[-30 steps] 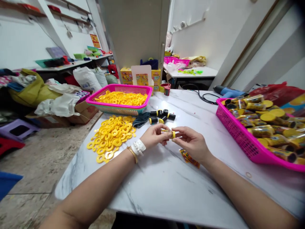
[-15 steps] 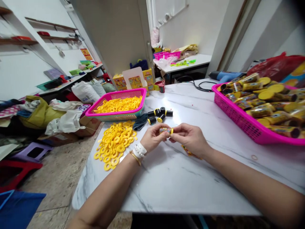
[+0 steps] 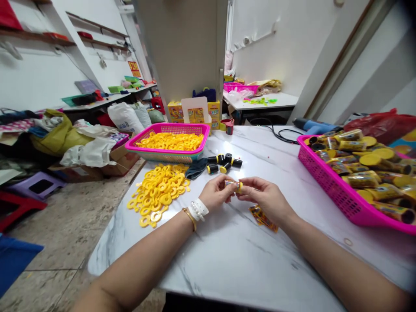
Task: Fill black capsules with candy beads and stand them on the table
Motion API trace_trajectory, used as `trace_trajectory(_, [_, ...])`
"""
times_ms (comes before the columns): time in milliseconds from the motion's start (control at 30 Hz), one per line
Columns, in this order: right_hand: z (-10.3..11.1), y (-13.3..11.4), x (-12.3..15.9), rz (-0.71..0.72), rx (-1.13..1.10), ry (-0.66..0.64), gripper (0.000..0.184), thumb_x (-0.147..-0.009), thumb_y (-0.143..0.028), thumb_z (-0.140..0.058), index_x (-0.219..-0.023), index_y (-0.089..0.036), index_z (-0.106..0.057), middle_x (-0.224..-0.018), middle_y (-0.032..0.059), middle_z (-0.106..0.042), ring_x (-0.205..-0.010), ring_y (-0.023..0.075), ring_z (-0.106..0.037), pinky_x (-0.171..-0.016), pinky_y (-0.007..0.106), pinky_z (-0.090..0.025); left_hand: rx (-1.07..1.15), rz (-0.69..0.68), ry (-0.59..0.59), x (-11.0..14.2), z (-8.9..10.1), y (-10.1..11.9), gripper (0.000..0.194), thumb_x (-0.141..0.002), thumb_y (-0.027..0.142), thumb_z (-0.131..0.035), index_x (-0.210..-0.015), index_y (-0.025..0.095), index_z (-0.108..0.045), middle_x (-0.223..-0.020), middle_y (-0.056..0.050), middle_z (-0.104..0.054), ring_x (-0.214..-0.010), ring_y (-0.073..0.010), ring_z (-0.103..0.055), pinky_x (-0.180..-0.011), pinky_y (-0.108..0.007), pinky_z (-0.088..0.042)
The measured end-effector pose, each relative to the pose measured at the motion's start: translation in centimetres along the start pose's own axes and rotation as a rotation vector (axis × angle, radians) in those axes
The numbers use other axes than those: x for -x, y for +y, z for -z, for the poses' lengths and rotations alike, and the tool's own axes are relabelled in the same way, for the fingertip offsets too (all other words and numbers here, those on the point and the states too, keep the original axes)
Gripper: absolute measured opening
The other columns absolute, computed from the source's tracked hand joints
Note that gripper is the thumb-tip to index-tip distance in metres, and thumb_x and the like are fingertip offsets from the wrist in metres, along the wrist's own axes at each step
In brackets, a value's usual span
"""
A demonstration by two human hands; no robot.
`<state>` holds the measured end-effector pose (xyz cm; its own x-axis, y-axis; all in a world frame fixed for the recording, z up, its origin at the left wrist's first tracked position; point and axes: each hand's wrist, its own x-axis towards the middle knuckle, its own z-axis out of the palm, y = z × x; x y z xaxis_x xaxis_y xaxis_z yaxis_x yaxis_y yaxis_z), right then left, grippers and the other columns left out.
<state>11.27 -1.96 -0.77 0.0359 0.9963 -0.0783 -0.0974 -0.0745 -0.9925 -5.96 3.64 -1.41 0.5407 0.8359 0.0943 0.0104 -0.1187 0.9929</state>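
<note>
Over the marble-patterned table, my left hand (image 3: 216, 193) is closed around a small tube (image 3: 232, 185) with a colourful printed wrap and a yellow end. My right hand (image 3: 268, 198) pinches that tube at its yellow end; the fingertips partly cover it. Printed wrapper pieces (image 3: 264, 217) lie under and beside my right hand. Just beyond the hands are several black cylinders (image 3: 237, 163) with yellow ends. A dark cloth (image 3: 196, 168) rests left of them, touching a loose pile of yellow ring-shaped pieces (image 3: 159, 190).
A pink basket (image 3: 130, 144) of yellow pieces stands behind the pile. At right, another pink basket (image 3: 341, 203) holds many wrapped tubes. Behind it lies a blue heat-gun-like tool (image 3: 315, 125) with a black cable (image 3: 282, 135). Yellow printed boxes (image 3: 213, 113) and a red tape dispenser (image 3: 229, 126) stand at the back.
The view has tilted and shifted, so the table scene sits lower and further right. Both hands still grip the tube, and more of the wrapper pieces shows beside my right hand.
</note>
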Motion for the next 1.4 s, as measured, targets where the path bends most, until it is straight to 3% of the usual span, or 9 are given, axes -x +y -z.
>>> trace_trajectory(267, [0.0, 0.1, 0.5, 0.153, 0.056, -0.073, 0.030, -0.070, -0.033, -0.083, -0.092, -0.019, -0.068, -0.086, 0.0034, -0.075, -0.080, 0.0181, -0.072, -0.081, 0.033, -0.058, 0.034, 0.036, -0.117, 0.0, 0.4, 0.7, 0.038, -0.081, 0.050, -0.065, -0.088, 0.013, -0.060, -0.062, 0.000, -0.059, -0.045, -0.0080, -0.051, -0.044, -0.020, -0.040])
trace_trajectory(400, [0.3, -0.2, 0.2, 0.017, -0.023, -0.066, 0.033, -0.074, -0.036, -0.080, -0.099, -0.019, -0.069, -0.093, 0.0056, -0.075, -0.081, 0.0190, -0.072, -0.081, 0.036, -0.059, -0.131, -0.141, 0.043, 0.1, -0.1, 0.2, 0.029, -0.081, 0.038, -0.068, -0.098, 0.015, -0.066, -0.071, 0.000, -0.061, -0.060, -0.0087, -0.053, -0.055, -0.020, -0.043])
trace_trajectory(500, [0.0, 0.2, 0.5, 0.144, 0.072, 0.033, 0.031, -0.074, -0.036, -0.079, -0.098, -0.018, -0.071, -0.094, 0.0069, -0.075, -0.082, 0.0204, -0.072, -0.082, 0.038, -0.060, -0.227, -0.191, 0.090, 0.2, -0.2, 0.2, 0.028, -0.081, 0.038, -0.068, -0.097, 0.016, -0.070, -0.073, 0.000, -0.061, -0.062, -0.0085, -0.050, -0.057, -0.020, -0.041])
trace_trajectory(667, [0.1, 1.2, 1.2, 0.473, 0.364, 0.120, 0.030, -0.079, -0.035, -0.074, -0.106, -0.022, -0.072, -0.098, 0.0062, -0.074, -0.084, 0.0213, -0.071, -0.085, 0.040, -0.059, -0.065, -0.013, -0.102, 0.2, 0.6, 1.4, 0.042, -0.079, 0.053, -0.067, -0.090, 0.012, -0.068, -0.063, 0.001, -0.057, -0.050, -0.0073, -0.047, -0.047, -0.021, -0.037])
trace_trajectory(833, [0.9, 0.3, 0.4, 0.266, 0.238, -0.149, 0.034, -0.077, -0.036, -0.075, -0.108, -0.022, -0.071, -0.083, 0.0028, -0.074, -0.074, 0.0183, -0.070, -0.073, 0.037, -0.060, 0.144, 0.133, -0.202, -0.1, 1.1, 1.3, 0.053, -0.072, 0.067, -0.066, -0.072, 0.015, -0.057, -0.055, 0.001, -0.056, -0.039, -0.0059, -0.044, -0.040, -0.020, -0.032])
trace_trajectory(1000, [0.1, 0.5, 0.7, 0.231, 0.112, -0.076, 0.025, -0.071, -0.033, -0.081, -0.091, -0.022, -0.073, -0.071, 0.0006, -0.072, -0.060, 0.0171, -0.068, -0.062, 0.036, -0.060, 0.280, 0.253, -0.229, 0.0, 0.7, 1.1, 0.057, -0.066, 0.071, -0.068, -0.070, 0.016, -0.055, -0.047, 0.004, -0.051, -0.031, -0.0052, -0.036, -0.034, -0.020, -0.025])
trace_trajectory(1167, [-0.1, 1.3, 0.9, 0.294, 0.200, 0.013, 0.015, -0.074, -0.033, -0.078, -0.080, -0.021, -0.071, -0.063, 0.0002, -0.068, -0.053, 0.0151, -0.063, -0.054, 0.033, -0.058, 0.239, 0.395, -0.080, 0.1, 0.2, 1.0, 0.053, -0.072, 0.068, -0.065, -0.062, 0.018, -0.050, -0.038, 0.007, -0.039, -0.026, -0.0044, -0.023, -0.032, -0.021, -0.013])
trace_trajectory(1300, [0.0, 0.7, 0.8, 0.520, 0.445, -0.025, 0.013, -0.078, -0.029, -0.074, -0.091, -0.024, -0.072, -0.101, 0.0057, -0.066, -0.085, 0.0187, -0.067, -0.068, 0.032, -0.061, 0.196, 0.460, 0.050, 0.3, -0.3, 0.8, 0.051, -0.075, 0.068, -0.062, -0.064, 0.019, -0.050, -0.036, 0.008, -0.037, -0.026, -0.0056, -0.023, -0.032, -0.021, -0.013])
trace_trajectory(1400, [-0.8, 0.5, 1.6, 0.662, 0.624, -0.041, 0.015, -0.080, -0.027, -0.073, -0.095, -0.027, -0.071, -0.103, 0.0064, -0.062, -0.090, 0.0200, -0.065, -0.074, 0.035, -0.061, 0.258, 0.513, 0.083, 0.6, -0.6, 1.0, 0.046, -0.079, 0.063, -0.061, -0.068, 0.020, -0.049, -0.036, 0.009, -0.034, -0.027, -0.0052, -0.020, -0.034, -0.020, -0.012])
